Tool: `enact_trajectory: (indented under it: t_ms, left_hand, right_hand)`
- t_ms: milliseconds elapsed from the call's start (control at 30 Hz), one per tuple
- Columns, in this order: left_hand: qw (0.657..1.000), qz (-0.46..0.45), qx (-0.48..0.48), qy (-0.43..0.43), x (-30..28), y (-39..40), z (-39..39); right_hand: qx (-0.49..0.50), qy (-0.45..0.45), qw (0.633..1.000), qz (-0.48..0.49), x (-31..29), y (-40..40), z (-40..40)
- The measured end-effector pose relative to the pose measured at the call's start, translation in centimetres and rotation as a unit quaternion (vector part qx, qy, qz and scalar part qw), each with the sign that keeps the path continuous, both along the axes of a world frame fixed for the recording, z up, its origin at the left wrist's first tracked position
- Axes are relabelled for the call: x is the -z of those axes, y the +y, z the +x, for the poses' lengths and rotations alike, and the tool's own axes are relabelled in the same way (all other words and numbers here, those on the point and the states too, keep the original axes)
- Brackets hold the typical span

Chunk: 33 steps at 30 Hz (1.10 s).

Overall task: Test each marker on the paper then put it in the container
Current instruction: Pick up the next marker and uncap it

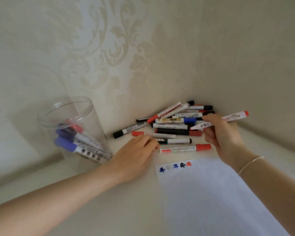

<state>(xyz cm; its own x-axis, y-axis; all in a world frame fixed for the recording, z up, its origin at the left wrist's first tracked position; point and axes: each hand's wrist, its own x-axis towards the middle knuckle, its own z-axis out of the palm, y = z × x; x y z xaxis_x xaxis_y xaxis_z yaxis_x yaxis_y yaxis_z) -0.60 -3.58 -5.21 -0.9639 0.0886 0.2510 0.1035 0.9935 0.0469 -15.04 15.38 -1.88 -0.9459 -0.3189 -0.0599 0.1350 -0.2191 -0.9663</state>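
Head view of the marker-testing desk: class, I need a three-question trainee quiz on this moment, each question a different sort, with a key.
1. True or false: the right hand holds a red-capped marker lifted above the marker pile.
2. Multiple choice: the clear plastic container stands where relative to the paper? A) left B) right C) on top of it
3. Fill in: the test scribbles run along the paper's ____ edge.

Key: 1 true; 2 A; 3 far (top). The left hand lies at the pile's near edge, fingers reaching it.
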Motion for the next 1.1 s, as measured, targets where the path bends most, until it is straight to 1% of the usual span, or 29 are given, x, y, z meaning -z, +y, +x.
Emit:
enact_trajectory:
  t_ms: [67,133,167,233,300,333,400,467,533,567,633,767,867,933,1100]
  left_hand:
    - [0.999,0.028,-0.015,-0.007,0.5,0.1,0.2]
    - [0.999,0.036,-0.031,-0.010,0.7,0.3,0.2]
    - [0.999,0.028,-0.035,0.001,0.6,0.4,0.3]
    - [0.998,0.012,-0.033,0.058,0.4,0.7,0.2]
    - [0.994,0.014,0.006,0.113,0.3,1.3,0.3]
    - [0.993,0.030,0.042,0.109,0.3,1.9,0.4]
    - [0.991,0.090,0.088,0.035,0.2,3.6,0.6]
    - [0.987,0.132,0.075,-0.054,0.7,4.9,0.8]
    - [0.985,0.128,0.044,-0.110,1.4,5.3,0.8]
    - [0.985,0.116,0.034,-0.123,1.5,5.4,0.8]
    - [0.988,0.084,0.034,-0.126,1.6,5.4,0.8]
    - [0.987,0.040,0.038,-0.153,2.0,5.5,0.6]
    - [0.984,0.034,0.038,-0.169,1.9,5.5,0.6]
    - [0.984,0.037,0.038,-0.170,1.9,5.5,0.6]
    - [0.983,0.048,0.035,-0.175,1.5,5.6,0.8]
  right_hand:
    - [0.000,-0.011,1.000,0.012,0.4,0.1,0.0]
    - [0.004,-0.018,1.000,0.020,0.7,0.1,0.0]
    - [0.005,-0.019,1.000,0.022,0.9,0.1,-0.1]
    - [0.002,-0.014,0.999,0.036,1.0,0.1,0.0]
    - [-0.011,-0.011,0.998,0.056,1.0,0.2,0.1]
    - [-0.021,-0.011,0.998,0.059,1.1,0.2,0.2]
    - [-0.043,-0.012,0.998,0.037,1.3,0.3,0.5]
    - [-0.071,-0.022,0.997,-0.021,1.5,0.5,0.8]
    - [-0.102,-0.029,0.993,-0.060,1.7,0.9,1.3]
    - [-0.114,-0.022,0.992,-0.058,2.0,1.0,1.6]
    - [-0.120,0.013,0.993,-0.018,2.5,1.3,1.9]
    - [-0.072,0.069,0.992,0.072,3.1,1.6,2.3]
    - [-0.023,0.131,0.977,0.166,3.6,1.4,2.4]
    - [0.006,0.150,0.965,0.213,3.8,1.2,2.5]
    - [0.008,0.149,0.960,0.237,3.7,1.1,2.8]
